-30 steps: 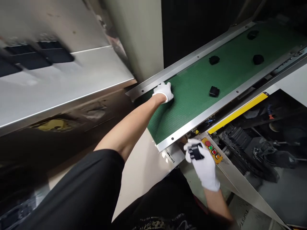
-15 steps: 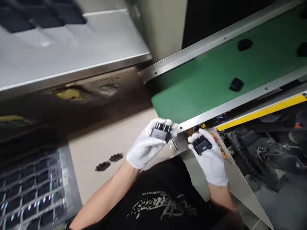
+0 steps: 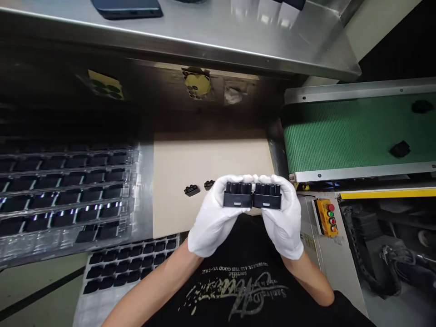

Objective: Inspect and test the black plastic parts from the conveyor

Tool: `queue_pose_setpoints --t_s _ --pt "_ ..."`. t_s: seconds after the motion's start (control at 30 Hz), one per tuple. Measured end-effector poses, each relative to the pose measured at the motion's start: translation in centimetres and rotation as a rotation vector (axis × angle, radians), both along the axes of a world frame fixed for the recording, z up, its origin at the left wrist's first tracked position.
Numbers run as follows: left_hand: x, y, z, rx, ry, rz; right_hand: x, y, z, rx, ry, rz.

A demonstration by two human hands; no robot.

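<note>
In the head view my gloved left hand (image 3: 215,222) is closed around a black plastic part (image 3: 237,200) with a row of rounded posts and a small pale mark on its front. My gloved right hand (image 3: 283,225) grips a matching black plastic part (image 3: 267,200). Both are held side by side at chest height, their inner ends touching or nearly so. Just left of my left hand, a small black piece (image 3: 192,190) lies on the beige board (image 3: 177,159). A second small black piece (image 3: 209,184) is partly hidden by that hand.
On the left, a clear tray (image 3: 131,181) holds rows of black parts; another white tray (image 3: 102,304) sits below it. The green conveyor belt (image 3: 327,136) carries black parts on the right, above a yellow button box (image 3: 326,218). A metal shelf (image 3: 204,36) overhangs the board.
My hands have come together from apart, bringing the two black parts side by side. The view has swung left and levelled, showing more of the trays and shelf.
</note>
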State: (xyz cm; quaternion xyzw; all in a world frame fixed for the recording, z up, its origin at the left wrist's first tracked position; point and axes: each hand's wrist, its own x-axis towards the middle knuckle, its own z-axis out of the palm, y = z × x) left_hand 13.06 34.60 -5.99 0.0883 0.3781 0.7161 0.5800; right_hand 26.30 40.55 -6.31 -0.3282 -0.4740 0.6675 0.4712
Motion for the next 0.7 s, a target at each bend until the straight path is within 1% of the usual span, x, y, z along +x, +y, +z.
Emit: queue_pose_setpoints --t_s 0.1,0.23,0.5,0.7 --pt "-1.4 -0.7 -0.1 0.035 0.027 -0.009 -1.3 -0.6 0.0 0.051 -0.036 -0.001" --pt "-2.4 -1.0 -0.2 0.025 0.013 -0.039 -2.1 -1.2 -0.1 0.084 -0.073 -0.023" --pt "-2.5 -0.4 -0.2 -0.003 -0.017 -0.117 -1.5 -1.9 -0.4 0.052 -0.105 -0.068" --pt "-2.3 0.2 0.5 -0.048 0.040 -0.157 -1.0 -1.9 -0.1 0.037 -0.063 -0.101"
